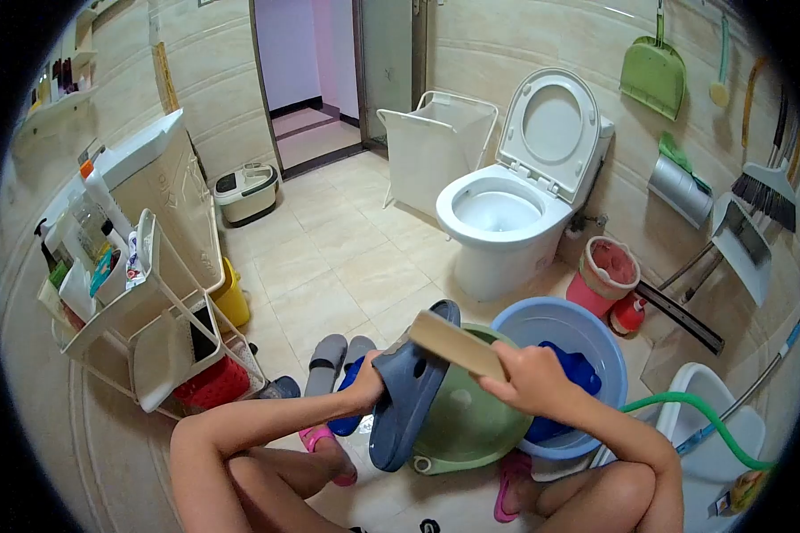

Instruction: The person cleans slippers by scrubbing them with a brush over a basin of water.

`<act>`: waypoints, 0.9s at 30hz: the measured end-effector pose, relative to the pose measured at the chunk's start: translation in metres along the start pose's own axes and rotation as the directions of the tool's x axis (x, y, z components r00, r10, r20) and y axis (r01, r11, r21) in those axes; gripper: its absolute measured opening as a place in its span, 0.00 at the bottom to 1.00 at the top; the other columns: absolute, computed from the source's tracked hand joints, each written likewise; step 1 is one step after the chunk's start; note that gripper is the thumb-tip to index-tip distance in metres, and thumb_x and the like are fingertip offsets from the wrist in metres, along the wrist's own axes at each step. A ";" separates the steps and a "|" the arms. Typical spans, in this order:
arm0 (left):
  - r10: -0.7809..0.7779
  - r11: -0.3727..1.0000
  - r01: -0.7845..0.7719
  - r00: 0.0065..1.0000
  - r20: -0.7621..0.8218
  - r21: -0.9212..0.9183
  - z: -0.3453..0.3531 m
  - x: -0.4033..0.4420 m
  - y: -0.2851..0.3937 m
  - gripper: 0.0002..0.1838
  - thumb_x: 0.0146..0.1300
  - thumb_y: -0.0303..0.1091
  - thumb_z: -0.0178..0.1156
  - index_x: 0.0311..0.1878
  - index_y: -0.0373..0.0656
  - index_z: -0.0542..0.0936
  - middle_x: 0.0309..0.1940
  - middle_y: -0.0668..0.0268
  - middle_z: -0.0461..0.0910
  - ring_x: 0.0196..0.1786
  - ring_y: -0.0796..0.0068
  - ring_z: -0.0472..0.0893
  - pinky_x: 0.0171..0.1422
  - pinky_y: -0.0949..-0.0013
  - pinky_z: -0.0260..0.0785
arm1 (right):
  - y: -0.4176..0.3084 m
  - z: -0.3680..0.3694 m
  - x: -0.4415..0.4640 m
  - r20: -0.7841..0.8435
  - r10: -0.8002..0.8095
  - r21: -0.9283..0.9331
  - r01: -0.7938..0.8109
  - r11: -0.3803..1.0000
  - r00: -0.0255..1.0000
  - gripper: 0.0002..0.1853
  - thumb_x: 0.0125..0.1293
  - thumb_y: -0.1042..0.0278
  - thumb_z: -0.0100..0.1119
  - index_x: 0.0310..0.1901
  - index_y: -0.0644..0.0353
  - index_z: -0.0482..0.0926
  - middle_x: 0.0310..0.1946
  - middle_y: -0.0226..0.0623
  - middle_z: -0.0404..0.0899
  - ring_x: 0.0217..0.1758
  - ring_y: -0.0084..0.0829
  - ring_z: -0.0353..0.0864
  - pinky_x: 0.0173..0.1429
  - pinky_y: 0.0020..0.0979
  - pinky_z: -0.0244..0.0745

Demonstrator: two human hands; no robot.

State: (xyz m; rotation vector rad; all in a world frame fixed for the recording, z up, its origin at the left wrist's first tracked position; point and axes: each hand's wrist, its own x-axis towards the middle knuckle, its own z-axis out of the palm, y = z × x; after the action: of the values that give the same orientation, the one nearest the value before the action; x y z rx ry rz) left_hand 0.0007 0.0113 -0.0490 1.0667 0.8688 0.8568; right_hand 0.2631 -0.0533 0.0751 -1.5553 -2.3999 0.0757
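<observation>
My left hand (365, 387) is closed on a dark blue-grey slide slipper (402, 417), tilted with its toe end away from me. In my right hand (535, 380) is a tan scrubbing brush (456, 345), its flat back towards me. The brush overlaps the slipper's upper part; its bristles are hidden, so contact cannot be made out. Beneath both hands sits a green basin (471, 417). Right behind it stands a light blue basin (615, 391) with dark blue cloth (578, 369) inside.
Grey slippers (326, 360) lie on the tiled floor to the left, near a storage rack (156, 293). The toilet (507, 222) stands ahead with its lid raised. A pink bin (587, 282) is beside it. On the right, a green hose (707, 407) crosses a white tub (729, 417).
</observation>
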 end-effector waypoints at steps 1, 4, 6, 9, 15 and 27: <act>0.066 0.998 -0.066 0.998 -0.009 0.010 0.001 0.000 0.000 0.14 0.69 0.36 0.52 0.41 0.34 0.81 0.34 0.67 0.81 0.37 0.80 0.77 0.43 0.73 0.71 | -0.001 0.004 -0.001 0.083 -0.088 0.049 0.084 0.995 0.993 0.21 0.59 0.44 0.59 0.38 0.57 0.72 0.18 0.47 0.77 0.24 0.50 0.80 0.29 0.49 0.73; 0.054 0.999 -0.054 0.997 -0.050 0.003 0.001 0.000 -0.009 0.14 0.69 0.36 0.53 0.41 0.34 0.81 0.34 0.66 0.81 0.37 0.80 0.78 0.43 0.72 0.71 | -0.007 0.012 -0.005 0.239 -0.280 0.145 0.251 0.957 0.930 0.22 0.59 0.44 0.59 0.39 0.56 0.71 0.19 0.47 0.77 0.24 0.50 0.79 0.29 0.48 0.73; 0.045 0.999 -0.045 0.995 -0.089 0.003 -0.001 0.002 -0.014 0.14 0.69 0.36 0.53 0.41 0.34 0.81 0.34 0.66 0.81 0.36 0.79 0.78 0.43 0.72 0.71 | -0.010 0.014 -0.005 0.261 -0.338 0.145 0.309 0.940 0.904 0.22 0.59 0.43 0.59 0.38 0.56 0.70 0.18 0.47 0.77 0.23 0.51 0.79 0.29 0.48 0.73; 0.014 1.000 -0.016 0.997 -0.075 -0.024 0.002 0.003 -0.014 0.14 0.69 0.37 0.53 0.41 0.34 0.81 0.33 0.65 0.82 0.36 0.78 0.78 0.43 0.71 0.71 | 0.003 0.009 -0.001 0.145 -0.207 0.075 0.198 0.977 0.968 0.22 0.59 0.43 0.59 0.39 0.56 0.71 0.19 0.47 0.77 0.24 0.51 0.79 0.28 0.48 0.72; -0.003 0.990 -0.005 0.998 -0.055 -0.138 0.011 0.006 -0.007 0.14 0.69 0.36 0.53 0.42 0.35 0.81 0.33 0.66 0.81 0.36 0.79 0.77 0.41 0.71 0.71 | -0.002 0.011 -0.001 -0.001 -0.038 0.119 0.038 0.992 0.999 0.22 0.59 0.44 0.59 0.39 0.56 0.71 0.19 0.48 0.77 0.24 0.51 0.79 0.28 0.48 0.73; 0.008 0.997 -0.015 0.996 -0.087 -0.075 0.009 0.005 0.000 0.14 0.68 0.36 0.53 0.37 0.35 0.82 0.31 0.67 0.82 0.33 0.79 0.77 0.40 0.71 0.71 | 0.004 0.007 0.003 -0.039 0.068 0.100 -0.064 0.993 0.997 0.22 0.58 0.43 0.59 0.37 0.57 0.72 0.18 0.48 0.76 0.23 0.52 0.78 0.28 0.49 0.73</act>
State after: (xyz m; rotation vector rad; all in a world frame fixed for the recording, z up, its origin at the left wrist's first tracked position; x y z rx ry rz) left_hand 0.0110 0.0123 -0.0480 0.9751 0.8964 0.9444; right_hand 0.2633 -0.0479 0.0685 -1.5754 -2.2767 0.1700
